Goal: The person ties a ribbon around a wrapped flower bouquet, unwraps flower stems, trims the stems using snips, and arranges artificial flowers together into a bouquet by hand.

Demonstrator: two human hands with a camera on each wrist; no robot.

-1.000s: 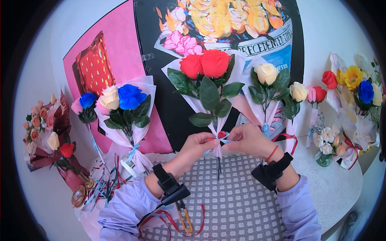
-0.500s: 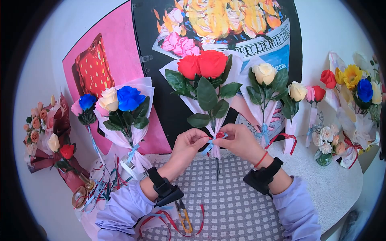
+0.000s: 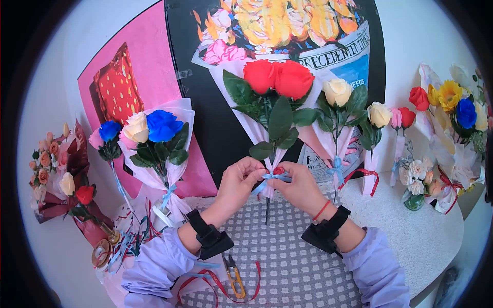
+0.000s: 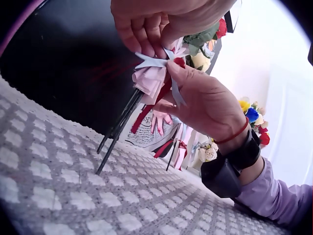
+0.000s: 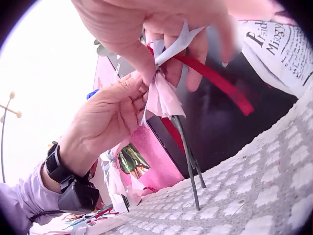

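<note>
Two red roses (image 3: 281,78) with green leaves, upright in pale pink wrapping (image 3: 258,132) before a black panel (image 3: 197,108), the gathered neck of the bunch just above the far part of a grey cloth (image 3: 292,256) with white squares. Around that neck, a light blue ribbon (image 3: 276,176), its ends spread outward, plus a red ribbon (image 5: 217,82) alongside, one strip jutting out loosely in the right wrist view. Knotted or merely crossed — impossible to tell.

Left hand (image 3: 240,178) at one side of the neck, fingers bent inward and nearly closed, pinching the light blue ribbon. Right hand (image 3: 301,184) opposite, equally near to closed — thumb pressed at the crossing, light blue ribbon pinched there, some fingers hidden.

Below the hands, dark stems (image 3: 266,210) sticking out under the pleated wrapping; contact with the cloth hard to judge.

Near on the right, a wrapped cream rose (image 3: 337,92). Well to the left, a blue-and-cream bouquet (image 3: 160,134), light blue tie at its neck. Closer to the person, yellow-handled snips (image 3: 233,271) beside loose red strands (image 3: 259,277). On both wrists, black cameras (image 3: 211,240); on the arms, lilac sleeves (image 3: 377,267).
</note>
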